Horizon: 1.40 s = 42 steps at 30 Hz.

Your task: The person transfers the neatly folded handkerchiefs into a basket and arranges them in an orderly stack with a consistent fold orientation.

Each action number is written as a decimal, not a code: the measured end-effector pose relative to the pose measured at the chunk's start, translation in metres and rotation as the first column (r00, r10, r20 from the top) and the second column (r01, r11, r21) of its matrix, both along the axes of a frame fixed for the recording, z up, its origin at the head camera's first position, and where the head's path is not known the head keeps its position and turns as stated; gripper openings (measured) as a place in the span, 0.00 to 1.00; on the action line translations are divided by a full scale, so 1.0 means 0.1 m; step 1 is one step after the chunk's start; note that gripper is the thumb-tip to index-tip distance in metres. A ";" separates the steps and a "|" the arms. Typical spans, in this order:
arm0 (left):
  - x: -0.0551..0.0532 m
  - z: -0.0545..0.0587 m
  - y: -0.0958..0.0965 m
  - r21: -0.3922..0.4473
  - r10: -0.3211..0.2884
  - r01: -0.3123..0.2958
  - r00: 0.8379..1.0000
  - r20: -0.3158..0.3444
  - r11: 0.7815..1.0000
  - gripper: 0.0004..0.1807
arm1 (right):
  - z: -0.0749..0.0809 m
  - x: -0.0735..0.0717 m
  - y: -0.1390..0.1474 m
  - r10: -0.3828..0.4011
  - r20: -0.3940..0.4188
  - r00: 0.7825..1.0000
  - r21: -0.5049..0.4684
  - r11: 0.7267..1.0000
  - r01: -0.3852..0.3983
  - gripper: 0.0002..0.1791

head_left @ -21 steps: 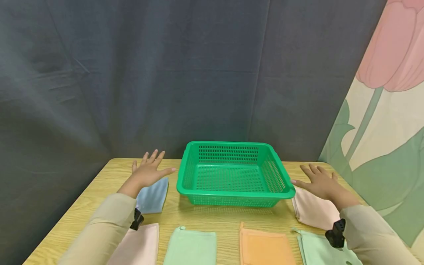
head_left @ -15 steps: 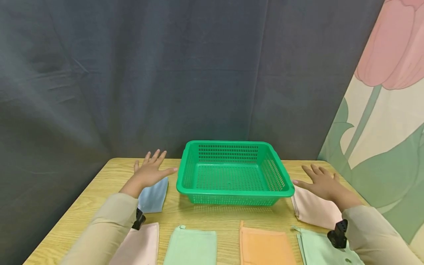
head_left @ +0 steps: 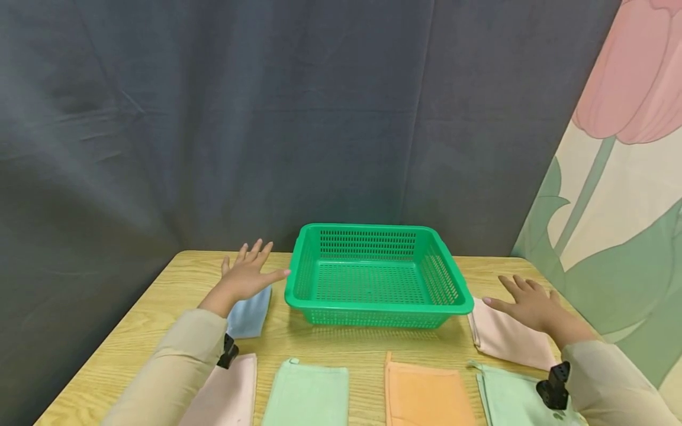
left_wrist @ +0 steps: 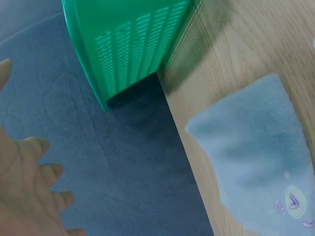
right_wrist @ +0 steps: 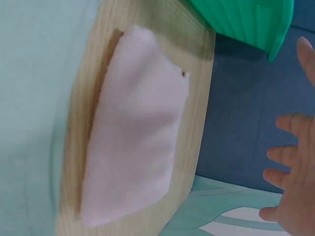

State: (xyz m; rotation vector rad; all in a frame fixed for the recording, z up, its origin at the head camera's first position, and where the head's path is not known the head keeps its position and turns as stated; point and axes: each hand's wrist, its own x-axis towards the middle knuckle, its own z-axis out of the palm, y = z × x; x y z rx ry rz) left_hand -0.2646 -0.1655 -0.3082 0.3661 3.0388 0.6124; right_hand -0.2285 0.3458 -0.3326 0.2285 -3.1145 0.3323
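A green plastic basket (head_left: 367,315) with slotted sides stands toward the back of the wooden table, and its inside holds nothing. My left hand (head_left: 242,280) hovers over the folded blue towel (head_left: 249,316), fingers spread, its thumb near the basket's left rim. To the basket's right my right hand (head_left: 533,307) is held above a folded pink towel (head_left: 503,337), fingers spread and apart from the rim. Both palms hold nothing. In the left wrist view the blue towel (left_wrist: 256,147) shows a small embroidered patch. In the right wrist view the pink towel (right_wrist: 138,128) lies flat under the hand.
Along the front of the table (head_left: 319,343) lie another pink towel (head_left: 229,390), a mint green towel (head_left: 309,393), an orange towel (head_left: 426,393) and a second mint green towel (head_left: 511,393). A dark curtain (head_left: 319,118) hangs behind; a tulip-painted wall (head_left: 618,195) flanks the right.
My left hand has drifted slightly to the right, toward the basket. My right hand has moved slightly right, away from the rim. The basket and towels stay put.
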 end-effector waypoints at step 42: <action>-0.02 -0.14 0.24 0.017 -0.047 0.047 0.999 0.012 0.999 0.49 | -0.38 0.09 0.34 -0.087 0.147 0.985 -0.032 0.995 0.093 0.47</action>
